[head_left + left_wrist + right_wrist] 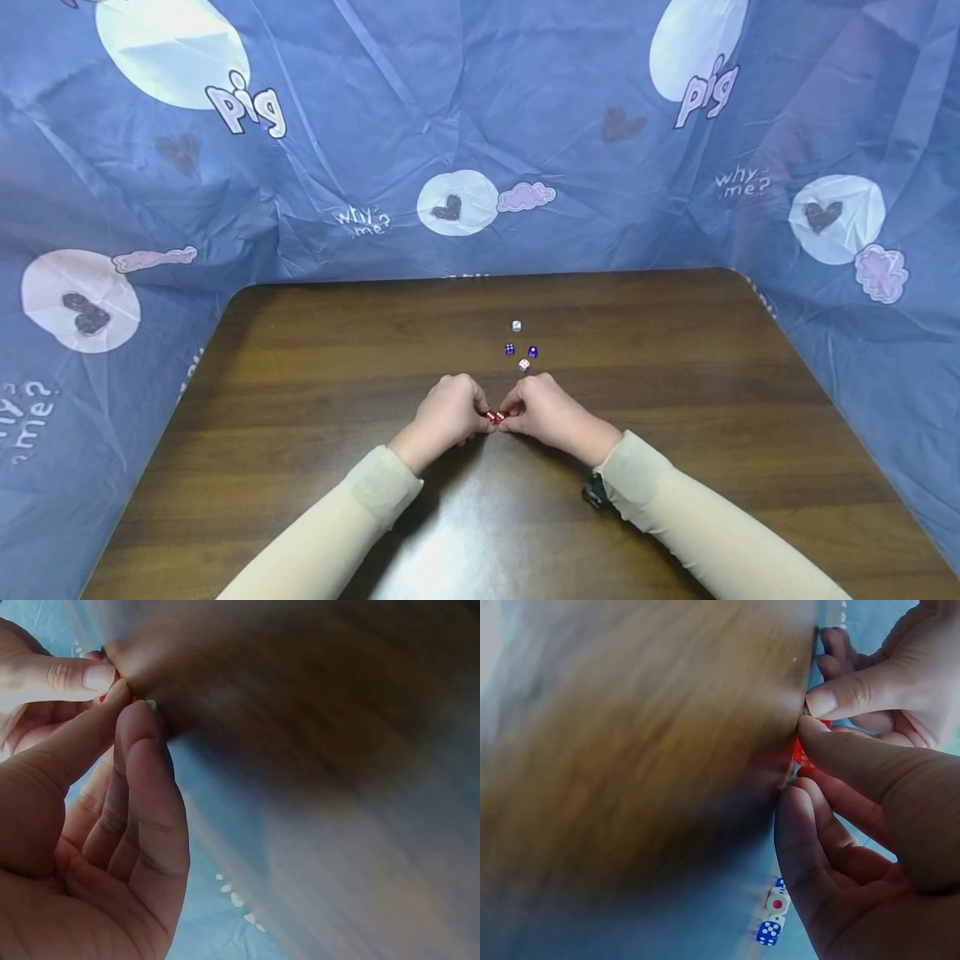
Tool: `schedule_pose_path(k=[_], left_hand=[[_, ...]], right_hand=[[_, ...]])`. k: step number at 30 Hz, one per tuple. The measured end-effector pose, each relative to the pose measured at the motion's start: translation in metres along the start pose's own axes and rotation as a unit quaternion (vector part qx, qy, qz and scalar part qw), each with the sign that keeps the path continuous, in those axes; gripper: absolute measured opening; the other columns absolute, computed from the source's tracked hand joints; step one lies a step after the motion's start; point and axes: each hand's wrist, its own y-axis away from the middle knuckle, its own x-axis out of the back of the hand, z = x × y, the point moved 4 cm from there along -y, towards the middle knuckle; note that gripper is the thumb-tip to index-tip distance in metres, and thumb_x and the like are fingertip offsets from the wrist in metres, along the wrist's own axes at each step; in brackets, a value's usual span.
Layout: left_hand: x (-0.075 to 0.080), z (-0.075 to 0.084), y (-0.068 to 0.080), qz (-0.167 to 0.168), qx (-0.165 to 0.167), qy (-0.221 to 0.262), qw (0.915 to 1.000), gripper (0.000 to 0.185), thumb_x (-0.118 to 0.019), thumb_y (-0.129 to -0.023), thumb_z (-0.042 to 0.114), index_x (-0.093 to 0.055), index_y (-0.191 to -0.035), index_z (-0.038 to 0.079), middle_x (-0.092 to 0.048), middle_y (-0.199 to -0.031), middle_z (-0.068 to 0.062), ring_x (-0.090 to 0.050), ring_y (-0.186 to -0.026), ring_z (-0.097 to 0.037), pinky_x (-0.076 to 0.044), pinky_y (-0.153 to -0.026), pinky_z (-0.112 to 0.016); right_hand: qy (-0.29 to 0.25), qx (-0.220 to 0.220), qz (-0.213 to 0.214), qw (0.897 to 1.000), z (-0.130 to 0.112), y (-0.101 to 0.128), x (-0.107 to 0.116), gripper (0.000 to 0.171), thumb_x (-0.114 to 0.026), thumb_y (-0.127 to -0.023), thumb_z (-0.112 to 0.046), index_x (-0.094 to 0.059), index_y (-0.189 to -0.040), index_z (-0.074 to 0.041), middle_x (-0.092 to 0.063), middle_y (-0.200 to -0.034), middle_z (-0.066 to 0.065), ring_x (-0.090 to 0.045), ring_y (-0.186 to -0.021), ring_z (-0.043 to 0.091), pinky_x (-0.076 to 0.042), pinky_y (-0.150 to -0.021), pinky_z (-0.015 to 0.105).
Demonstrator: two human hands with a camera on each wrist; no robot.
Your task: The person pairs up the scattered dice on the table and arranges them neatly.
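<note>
- The left hand (447, 414) and right hand (550, 412) meet knuckle to knuckle low over the desk (300, 400), each pinching the red dice (496, 417) between thumb and fingertips; the dice sit right between the two hands, at or just above the desk top.
- Judging from the tight pinch, the work wants small fingertip moves with the wrists kept down, so the dice do not slip or roll.
- Just beyond the knuckles lie a white die (524, 364), two blue dice (510, 349) and a further white die (517, 326); any forward reach should go slowly to avoid knocking them.
- Open desk lies to both sides and toward the person; its edges and the blue printed sheet (480, 125) stand well apart from the hands.
</note>
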Motion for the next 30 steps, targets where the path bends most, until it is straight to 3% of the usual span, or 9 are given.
schedule_pose_path(k=[6, 11, 15, 20, 24, 27, 30], left_hand=[[0.002, 0.001, -0.001, 0.004, 0.003, -0.022, 0.9998, 0.013, -0.08, -0.067, 0.025, -0.068, -0.066, 0.02, -0.057, -0.046, 0.006, -0.051, -0.033, -0.009, -0.043, -0.037, -0.03], [0.003, 0.0, -0.002, 0.011, 0.007, -0.034, 0.9993, 0.019, -0.082, -0.064, 0.026, -0.069, -0.075, 0.02, -0.055, -0.049, 0.009, -0.051, -0.034, -0.008, -0.043, -0.039, -0.03], [0.003, -0.001, -0.001, 0.013, 0.001, -0.031, 0.9994, 0.025, -0.084, -0.061, 0.026, -0.07, -0.081, 0.018, -0.057, -0.059, 0.009, -0.051, -0.034, -0.007, -0.043, -0.039, -0.03], [0.009, -0.004, 0.0, 0.008, -0.005, -0.011, 0.9999, 0.036, -0.084, -0.06, 0.024, -0.069, -0.091, 0.014, -0.064, -0.079, -0.002, -0.054, -0.036, -0.01, -0.046, -0.039, -0.029], [0.019, -0.007, -0.002, 0.031, -0.02, -0.048, 0.9981, 0.045, -0.084, -0.06, 0.027, -0.068, -0.099, 0.012, -0.065, -0.097, -0.006, -0.064, -0.069, -0.019, -0.051, -0.058, -0.035], [0.029, -0.007, -0.007, 0.054, -0.037, -0.073, 0.9952, 0.048, -0.083, -0.061, 0.029, -0.067, -0.102, 0.01, -0.065, -0.101, -0.004, -0.059, -0.091, -0.024, -0.048, -0.074, -0.038], [0.036, -0.008, -0.013, 0.057, -0.042, -0.041, 0.9966, 0.048, -0.08, -0.067, 0.027, -0.064, -0.106, 0.005, -0.066, -0.095, -0.006, -0.062, -0.084, -0.022, -0.049, -0.073, -0.036]], right_hand=[[-0.014, -0.004, 0.003, 1.0, 0.0, -0.001, 0.001, 0.01, -0.08, -0.068, -0.019, -0.073, -0.075, -0.017, -0.059, -0.062, -0.017, -0.052, -0.054, -0.005, -0.044, -0.051, 0.015], [-0.012, -0.005, 0.004, 1.0, -0.002, -0.001, 0.002, 0.011, -0.08, -0.067, -0.019, -0.073, -0.075, -0.016, -0.059, -0.063, -0.017, -0.052, -0.054, -0.005, -0.045, -0.051, 0.015], [-0.014, -0.014, -0.002, 1.0, -0.002, 0.0, 0.001, 0.011, -0.08, -0.068, -0.018, -0.073, -0.076, -0.016, -0.06, -0.063, -0.016, -0.052, -0.054, -0.005, -0.045, -0.052, 0.016], [-0.016, -0.024, -0.004, 1.0, -0.003, 0.001, 0.002, 0.01, -0.08, -0.068, -0.019, -0.073, -0.076, -0.016, -0.059, -0.062, -0.016, -0.052, -0.054, -0.005, -0.045, -0.051, 0.017], [-0.015, -0.025, -0.003, 1.0, -0.003, 0.001, 0.001, 0.011, -0.08, -0.068, -0.019, -0.072, -0.075, -0.016, -0.059, -0.061, -0.016, -0.051, -0.054, -0.004, -0.044, -0.051, 0.017], [-0.011, -0.025, -0.001, 1.0, -0.003, 0.001, 0.002, 0.011, -0.08, -0.068, -0.02, -0.072, -0.074, -0.017, -0.058, -0.06, -0.016, -0.051, -0.053, -0.004, -0.044, -0.051, 0.018], [-0.012, -0.024, -0.002, 1.0, -0.003, 0.001, 0.002, 0.011, -0.08, -0.068, -0.02, -0.073, -0.075, -0.017, -0.059, -0.061, -0.015, -0.051, -0.053, -0.004, -0.044, -0.051, 0.018]])
